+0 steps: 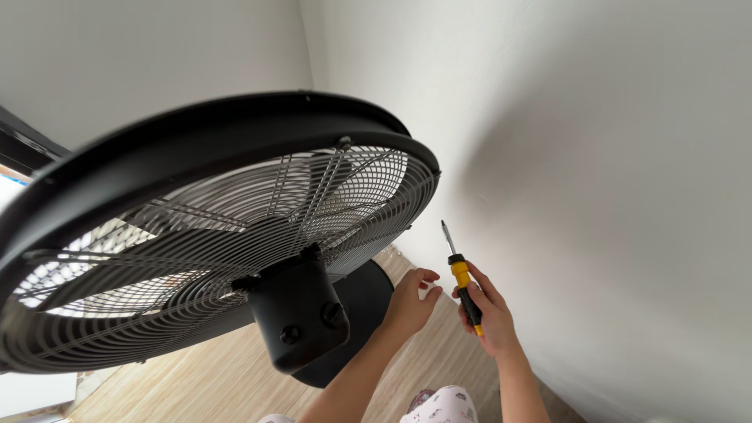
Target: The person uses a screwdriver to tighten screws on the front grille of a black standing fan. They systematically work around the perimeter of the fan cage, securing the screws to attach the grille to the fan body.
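- Against the white walls [595, 141], a black fan [196, 235] fills the left of the view; its wire guard [329, 196] is tilted, rear face toward the camera; the motor housing [301, 317] with two round knobs sits at centre
- Below the housing, the round black base [368, 301] rests on the wood-grain floor [180, 380]; it partly hides the floor behind the left hand
- Right hand [489, 313]: fingers wrapped tight around the handle of a screwdriver [464, 280], yellow and black, tip pointing up, clear of the guard and near the wall
- Left hand [411, 301]: fingers curled, thumb and fingertips drawn close; whether they pinch a small part cannot be told; it sits just beside the screwdriver handle, in front of the base
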